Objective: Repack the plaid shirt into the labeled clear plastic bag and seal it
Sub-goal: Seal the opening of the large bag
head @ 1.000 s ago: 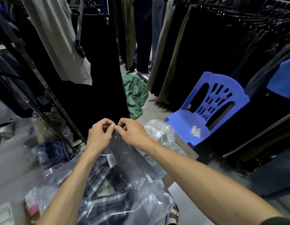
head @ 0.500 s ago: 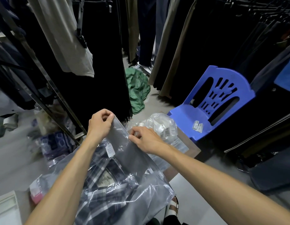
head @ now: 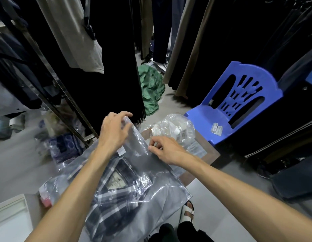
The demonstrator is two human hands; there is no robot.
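Racks of hanging dark garments (head: pixel 221 41) crowd the aisle around a blue plastic chair (head: pixel 239 109). Left hand (head: pixel 115 131) pinches the clear plastic bag's (head: pixel 151 194) top corner; right hand (head: pixel 167 151) pinches its mouth edge alongside. Plaid shirt (head: pixel 108 203) lies inside, below both sets of fingers.

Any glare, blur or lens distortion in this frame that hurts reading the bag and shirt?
Head view: glare streaks on the clear plastic bag partly veil the plaid shirt; left floor clutter is blurred; wide-angle bending bows the clothes racks; dim upper half.
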